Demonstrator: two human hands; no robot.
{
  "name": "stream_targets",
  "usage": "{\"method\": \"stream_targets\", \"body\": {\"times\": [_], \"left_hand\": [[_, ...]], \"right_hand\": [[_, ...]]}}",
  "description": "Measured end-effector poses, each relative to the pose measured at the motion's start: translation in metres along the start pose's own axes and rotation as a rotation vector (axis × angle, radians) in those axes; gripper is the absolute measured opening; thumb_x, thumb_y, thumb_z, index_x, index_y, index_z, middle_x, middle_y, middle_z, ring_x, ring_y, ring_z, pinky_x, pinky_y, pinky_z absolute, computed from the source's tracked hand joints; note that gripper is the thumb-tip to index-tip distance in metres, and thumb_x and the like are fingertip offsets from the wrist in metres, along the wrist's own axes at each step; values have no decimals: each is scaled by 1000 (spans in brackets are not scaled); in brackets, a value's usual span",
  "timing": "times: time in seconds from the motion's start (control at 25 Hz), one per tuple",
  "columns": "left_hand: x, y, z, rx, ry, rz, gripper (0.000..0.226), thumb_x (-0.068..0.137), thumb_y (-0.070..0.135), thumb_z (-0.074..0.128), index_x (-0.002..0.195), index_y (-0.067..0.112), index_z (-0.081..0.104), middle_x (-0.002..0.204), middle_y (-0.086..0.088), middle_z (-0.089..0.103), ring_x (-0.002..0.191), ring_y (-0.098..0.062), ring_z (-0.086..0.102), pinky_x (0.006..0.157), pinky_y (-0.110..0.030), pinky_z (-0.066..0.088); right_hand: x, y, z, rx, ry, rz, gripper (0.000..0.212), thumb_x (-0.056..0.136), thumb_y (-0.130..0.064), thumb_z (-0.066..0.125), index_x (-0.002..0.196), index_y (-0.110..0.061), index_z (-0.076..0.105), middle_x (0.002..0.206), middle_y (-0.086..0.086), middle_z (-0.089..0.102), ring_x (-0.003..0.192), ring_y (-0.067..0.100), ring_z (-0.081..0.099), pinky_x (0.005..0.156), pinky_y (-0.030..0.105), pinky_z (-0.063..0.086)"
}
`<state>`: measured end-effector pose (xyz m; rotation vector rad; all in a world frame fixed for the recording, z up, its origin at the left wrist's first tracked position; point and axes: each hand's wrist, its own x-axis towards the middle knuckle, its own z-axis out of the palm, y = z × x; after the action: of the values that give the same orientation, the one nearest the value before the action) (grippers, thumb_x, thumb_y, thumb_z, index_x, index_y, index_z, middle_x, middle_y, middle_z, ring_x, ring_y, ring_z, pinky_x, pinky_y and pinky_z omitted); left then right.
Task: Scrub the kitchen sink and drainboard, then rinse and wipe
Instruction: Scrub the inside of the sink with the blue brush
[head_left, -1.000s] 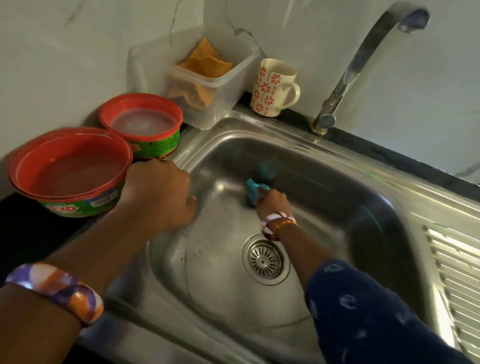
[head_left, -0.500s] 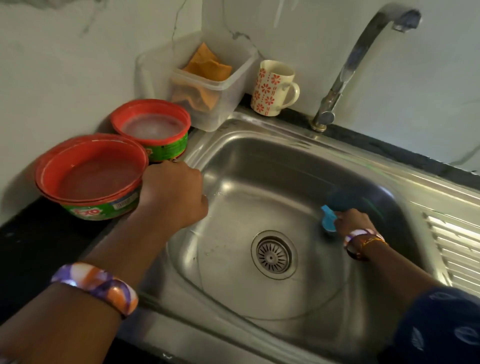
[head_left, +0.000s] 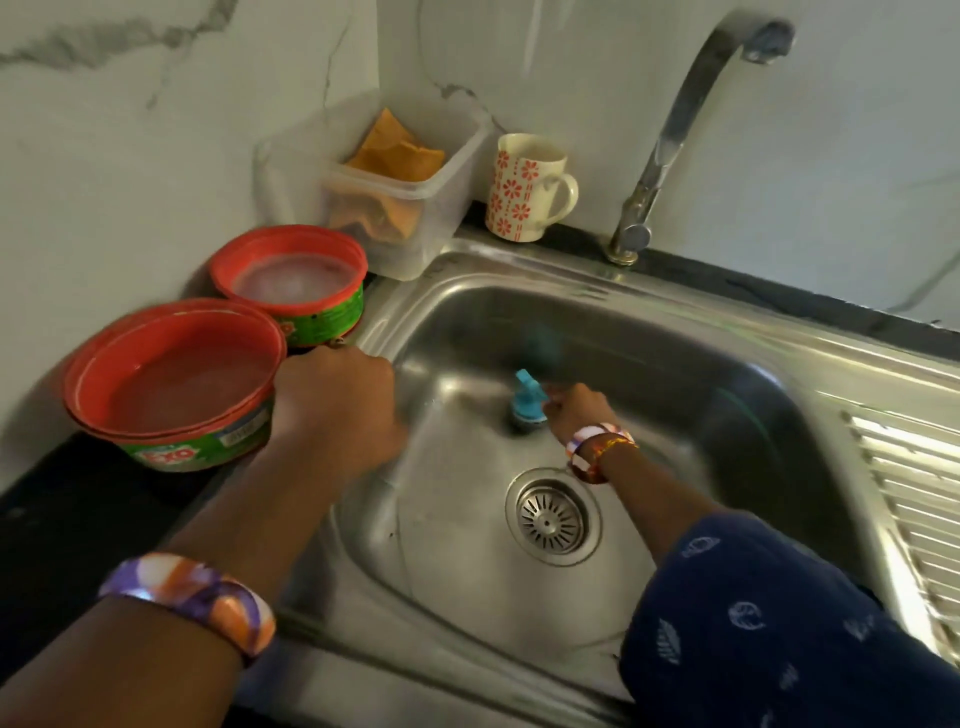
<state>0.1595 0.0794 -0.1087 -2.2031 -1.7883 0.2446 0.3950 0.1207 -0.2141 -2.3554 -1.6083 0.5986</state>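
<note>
The steel sink (head_left: 675, 332) fills the middle of the view, with its round drain strainer (head_left: 552, 516) near the bottom centre. My right hand (head_left: 574, 410) is down in the basin, gripping a blue-handled scrubber (head_left: 527, 402) pressed against the back part of the sink floor. My left hand (head_left: 332, 405) is a closed fist resting on the sink's left rim. The ribbed drainboard (head_left: 914, 493) lies at the right edge.
Two red-rimmed green soap tubs (head_left: 171, 384) (head_left: 291, 280) stand on the dark counter at the left. Behind them is a clear plastic box (head_left: 395, 192) with an orange cloth, then a flowered mug (head_left: 524, 189). The tap (head_left: 670, 130) arches over the sink's back edge.
My right hand swept the scrubber from the right side of the basin back to the left, toward the rear centre. My left fist stayed on the rim.
</note>
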Motion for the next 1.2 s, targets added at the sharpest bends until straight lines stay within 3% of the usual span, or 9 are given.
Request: {"method": "stream_targets", "body": {"times": [0.2, 0.4, 0.52, 0.6, 0.68, 0.84, 0.96, 1.08, 1.2], "left_hand": [[4, 1, 1, -73, 7, 4, 30, 90, 33, 47, 112, 17, 61, 113, -6, 62, 104, -25, 61, 78, -28, 46], [4, 4, 1, -72, 9, -20, 30, 91, 35, 46, 111, 18, 61, 112, -6, 62, 103, -25, 62, 77, -29, 47], [5, 7, 0, -49, -2, -34, 32, 90, 37, 47, 109, 16, 62, 110, -7, 63, 101, -27, 62, 75, -30, 47], [5, 10, 0, -46, -21, -45, 32, 90, 37, 47, 109, 16, 62, 109, -8, 62, 100, -27, 62, 73, -29, 45], [2, 11, -1, -55, -46, -45, 31, 90, 36, 48, 110, 16, 61, 110, -7, 62, 101, -27, 61, 72, -29, 43], [-1, 6, -1, -72, -39, -27, 26, 90, 30, 51, 108, 15, 62, 107, -8, 62, 98, -27, 61, 67, -28, 38], [0, 5, -3, -65, -45, 2, 24, 90, 27, 51, 108, 14, 62, 107, -8, 62, 99, -27, 61, 67, -28, 37], [2, 7, -3, -44, -47, -7, 24, 90, 22, 51, 110, 14, 61, 110, -9, 62, 102, -28, 61, 72, -30, 44], [1, 8, -3, 2, -46, -32, 23, 90, 22, 52, 109, 14, 63, 109, -9, 62, 100, -28, 62, 71, -30, 44]], "right_hand": [[-38, 110, -77, -250, 35, 372, 32, 94, -26, 50, 120, -13, 63, 113, 16, 65, 102, 32, 62, 86, 34, 48], [-6, 44, -25, -263, 73, 154, 31, 94, -21, 48, 120, -9, 60, 121, 17, 62, 112, 33, 60, 89, 36, 48], [8, -20, 16, -119, -17, -107, 36, 95, -18, 45, 128, -9, 55, 129, 15, 57, 117, 33, 55, 97, 36, 44], [8, -31, 20, -35, -80, -170, 36, 96, -18, 46, 129, -8, 56, 129, 16, 58, 119, 33, 53, 98, 34, 42], [0, -4, 7, -23, -63, -118, 35, 95, -17, 48, 128, -11, 58, 126, 16, 61, 119, 33, 55, 94, 33, 43], [-34, 91, -38, -103, 81, 237, 34, 92, -16, 49, 121, -6, 63, 119, 23, 63, 113, 37, 58, 87, 36, 47], [-36, 103, -50, -30, 152, 419, 34, 92, -14, 49, 121, -1, 61, 121, 26, 60, 112, 39, 57, 89, 38, 45], [-3, 53, -29, 113, 138, 361, 35, 91, -14, 54, 121, 2, 61, 123, 24, 60, 115, 37, 56, 86, 34, 44], [19, -24, 13, 190, 30, 138, 34, 92, -17, 54, 121, -3, 62, 126, 18, 60, 119, 33, 54, 88, 32, 44]]}}
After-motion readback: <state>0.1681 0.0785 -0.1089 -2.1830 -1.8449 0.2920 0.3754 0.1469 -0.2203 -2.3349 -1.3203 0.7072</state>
